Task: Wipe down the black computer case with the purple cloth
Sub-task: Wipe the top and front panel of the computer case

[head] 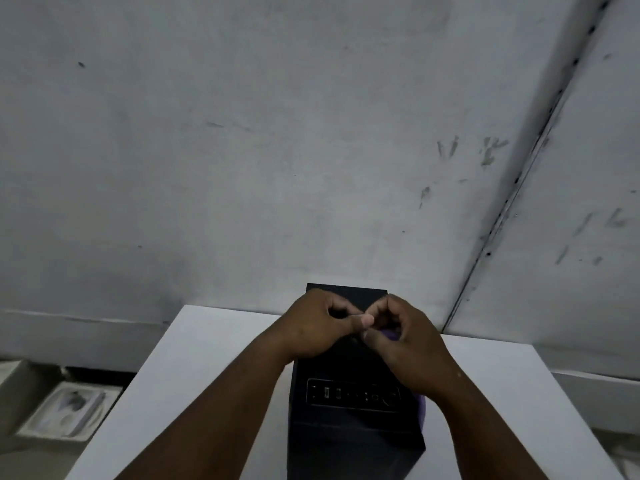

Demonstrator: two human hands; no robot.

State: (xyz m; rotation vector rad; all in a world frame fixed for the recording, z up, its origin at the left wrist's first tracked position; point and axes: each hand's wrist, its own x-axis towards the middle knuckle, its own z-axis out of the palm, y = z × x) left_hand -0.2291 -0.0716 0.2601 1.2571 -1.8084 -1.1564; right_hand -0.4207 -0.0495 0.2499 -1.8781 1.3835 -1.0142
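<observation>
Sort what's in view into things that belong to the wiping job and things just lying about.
Job: black computer case on the white table; purple cloth, mostly hidden in the right hand; left hand, fingers curled beside it.

Lying about: pale tray-like object on the floor, left of the table.

a grey, scuffed wall [277,133] fills most of the view, marked with dark smudges and streaks, thickest toward the right. a dark seam [519,174] with small holes along it runs diagonally down the right side, splitting the wall from a second grey panel [595,168]. below stands a white table [207,375], its top plain and matte. at lower left, on the floor, lies a pale tray-like object [65,410], blurred. the light is dim and even.
</observation>
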